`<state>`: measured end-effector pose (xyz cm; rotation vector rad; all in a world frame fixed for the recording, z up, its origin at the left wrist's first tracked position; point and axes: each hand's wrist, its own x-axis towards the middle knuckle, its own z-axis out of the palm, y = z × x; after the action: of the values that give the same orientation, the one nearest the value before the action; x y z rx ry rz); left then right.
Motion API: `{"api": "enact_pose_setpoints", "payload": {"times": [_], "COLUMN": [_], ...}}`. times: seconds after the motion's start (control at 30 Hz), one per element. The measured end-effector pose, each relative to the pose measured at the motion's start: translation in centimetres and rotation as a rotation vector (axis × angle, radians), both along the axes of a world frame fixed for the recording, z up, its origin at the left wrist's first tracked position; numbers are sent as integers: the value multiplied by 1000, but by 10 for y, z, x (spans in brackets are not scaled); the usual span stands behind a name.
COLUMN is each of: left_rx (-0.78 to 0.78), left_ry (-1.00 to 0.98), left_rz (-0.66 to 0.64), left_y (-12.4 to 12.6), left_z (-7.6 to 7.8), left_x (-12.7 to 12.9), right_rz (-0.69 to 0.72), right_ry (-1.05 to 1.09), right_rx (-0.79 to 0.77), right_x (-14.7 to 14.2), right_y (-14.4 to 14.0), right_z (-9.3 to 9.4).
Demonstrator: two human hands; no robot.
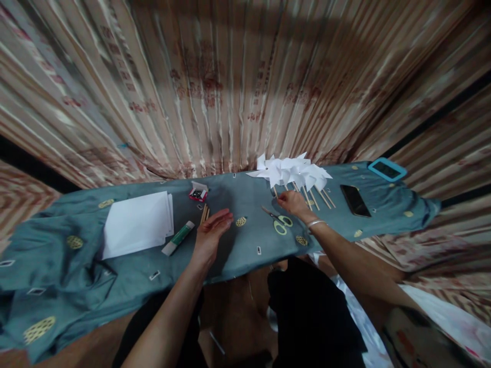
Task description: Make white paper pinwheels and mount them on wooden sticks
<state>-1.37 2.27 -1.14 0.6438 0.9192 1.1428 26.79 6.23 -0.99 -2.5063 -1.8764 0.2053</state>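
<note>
My left hand is held over the cloth with its fingers stretched out and nothing in it. It partly covers a few short wooden sticks. My right hand has its fingers closed on the stick of a white paper pinwheel, the leftmost in a row. Several more paper pinwheels overlap beside it, their sticks pointing towards me. Just below my right hand lie scissors with yellow-green handles. A small open red-and-white box holds small dark pieces I cannot make out.
A stack of white paper lies on the left, with a green-and-white long box next to it. To the right are a dark phone and a blue-framed device. A pleated curtain hangs behind the cloth-covered table.
</note>
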Motion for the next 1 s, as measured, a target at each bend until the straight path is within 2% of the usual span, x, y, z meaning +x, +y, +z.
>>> {"api": "enact_pose_setpoints", "payload": {"times": [0.37, 0.7, 0.83, 0.93, 0.97, 1.0], "left_rx": [13, 43, 75, 105, 112, 121], "left_ry": [36, 45, 95, 171, 195, 210], "left_rz": [1, -13, -11, -89, -99, -135], "left_y": [-4, -7, -11, -15, -17, -20], "left_z": [1, -1, -1, -6, -9, -13], "left_x": [-3, -1, 1, 2, 3, 4], "right_rz": [-27, 18, 93, 214, 283, 375], "right_ry": [-100, -154, -113, -9, 69, 290], "right_rx": [-50, -4, 44, 77, 96, 150], "right_x": [9, -1, -23, -62, -79, -97], "right_y": [6, -3, -2, -5, -10, -19], "right_z": [-20, -1, 6, 22, 31, 42]}}
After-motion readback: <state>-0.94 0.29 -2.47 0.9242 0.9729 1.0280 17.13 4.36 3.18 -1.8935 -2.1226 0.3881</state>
